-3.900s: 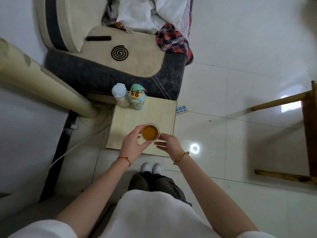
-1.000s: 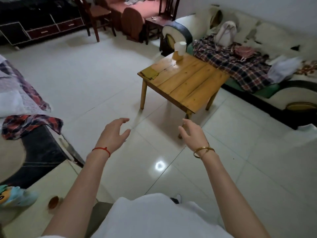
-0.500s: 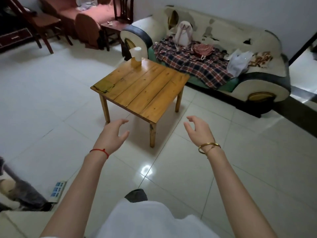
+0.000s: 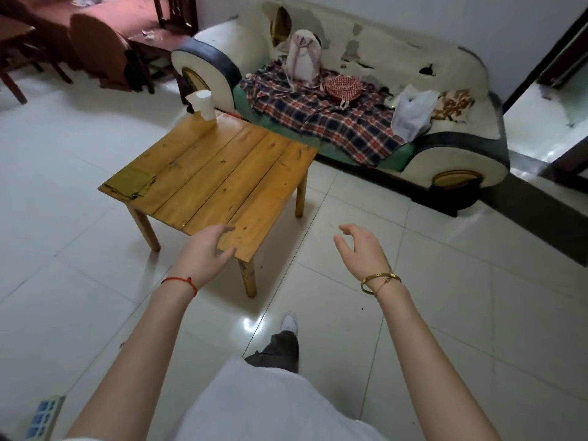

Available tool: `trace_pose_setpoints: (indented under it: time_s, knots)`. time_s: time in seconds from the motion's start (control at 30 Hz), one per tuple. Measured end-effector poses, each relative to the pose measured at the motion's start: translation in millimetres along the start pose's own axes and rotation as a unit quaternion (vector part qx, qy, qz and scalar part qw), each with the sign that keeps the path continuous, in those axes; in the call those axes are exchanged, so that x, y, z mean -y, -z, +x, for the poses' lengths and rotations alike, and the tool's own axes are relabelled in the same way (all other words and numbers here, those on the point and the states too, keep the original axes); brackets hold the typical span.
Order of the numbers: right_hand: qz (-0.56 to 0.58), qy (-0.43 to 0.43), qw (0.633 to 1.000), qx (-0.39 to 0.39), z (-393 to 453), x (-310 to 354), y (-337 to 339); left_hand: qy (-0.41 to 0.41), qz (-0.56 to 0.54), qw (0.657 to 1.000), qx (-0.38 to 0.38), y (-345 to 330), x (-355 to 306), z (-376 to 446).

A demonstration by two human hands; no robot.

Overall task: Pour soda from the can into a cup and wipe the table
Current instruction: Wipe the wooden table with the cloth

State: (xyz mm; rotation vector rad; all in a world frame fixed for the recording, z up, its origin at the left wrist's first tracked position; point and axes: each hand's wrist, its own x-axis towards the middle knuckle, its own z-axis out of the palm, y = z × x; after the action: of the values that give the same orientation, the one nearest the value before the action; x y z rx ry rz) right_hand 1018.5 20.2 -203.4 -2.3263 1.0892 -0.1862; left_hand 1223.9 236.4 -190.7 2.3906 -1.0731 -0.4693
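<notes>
A low wooden table (image 4: 222, 179) stands on the tiled floor ahead of me. On its far corner is a white paper cup (image 4: 205, 105). A flat yellowish cloth (image 4: 132, 183) lies on its left corner. My left hand (image 4: 203, 253) hangs in the air over the table's near corner, fingers loosely spread, holding nothing. My right hand (image 4: 359, 246) is held out to the right of the table above the floor, fingers loosely curled, also holding nothing. No soda can is in view.
A worn sofa (image 4: 445, 100) with a plaid blanket (image 4: 327, 119), a pale bag (image 4: 302, 58) and a plastic bag (image 4: 413, 113) stands behind the table. Dark wooden chairs (image 4: 95, 55) are at the far left. A power strip (image 4: 43, 416) lies on the floor near my left elbow.
I have turned away from the small side table with the filled cup and walked toward the wooden table, which is now much closer. Both hands stay raised, holding nothing.
</notes>
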Motion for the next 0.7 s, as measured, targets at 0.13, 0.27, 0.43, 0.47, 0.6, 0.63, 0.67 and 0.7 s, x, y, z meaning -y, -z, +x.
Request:
trace_pose_setpoints:
  time_s: [0.13, 0.27, 0.43, 0.47, 0.6, 0.63, 0.67, 0.7]
  knots:
    - [-0.002, 0.009, 1.0, 0.003, 76, -1, 24, -0.004, -0.001, 1.0, 0.003, 3, -16, 73]
    - [-0.012, 0.037, 0.999, -0.002, 151, 6, 44, -0.012, 0.007, 1.0, -0.018, 10, -32, 144]
    - [-0.02, 0.059, 0.998, 0.015, 229, 17, 49, -0.005, 0.004, 1.0, -0.024, 22, -43, 214]
    - [-0.019, 0.062, 0.998, 0.02, 241, 20, 48, -0.001, 0.006, 1.0, -0.026, 25, -43, 224]
    - [-0.016, 0.084, 0.995, 0.053, 283, 31, 35, 0.025, 0.006, 0.999, -0.037, 33, -36, 250]
    - [-0.017, 0.09, 0.994, 0.062, 295, 33, 31, 0.032, 0.003, 0.999, -0.041, 33, -34, 256]
    - [-0.018, 0.097, 0.993, 0.069, 307, 34, 26, 0.04, 0.001, 0.998, -0.045, 32, -32, 261]
    - [-0.019, 0.106, 0.991, 0.076, 319, 35, 21, 0.049, 0.0, 0.998, -0.05, 30, -29, 266]
